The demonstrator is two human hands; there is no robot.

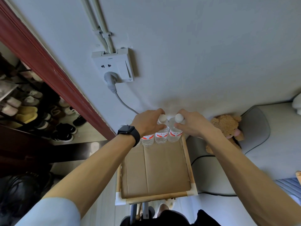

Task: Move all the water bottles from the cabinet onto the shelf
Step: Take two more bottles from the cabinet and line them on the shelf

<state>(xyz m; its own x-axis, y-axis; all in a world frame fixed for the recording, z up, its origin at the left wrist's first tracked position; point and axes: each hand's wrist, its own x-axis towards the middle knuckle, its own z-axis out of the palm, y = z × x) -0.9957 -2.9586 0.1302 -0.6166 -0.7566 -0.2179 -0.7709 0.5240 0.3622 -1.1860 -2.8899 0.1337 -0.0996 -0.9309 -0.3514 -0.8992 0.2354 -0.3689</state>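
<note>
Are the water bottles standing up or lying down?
Standing up. The water bottles have white caps on top and red labels level, on the shelf's cardboard.

Three clear water bottles (160, 132) with white caps and red-and-white labels are seen standing upright, side by side and touching, in a row at the far edge of the wooden-framed shelf (189, 162), whose top is lined with brown cardboard.
</note>
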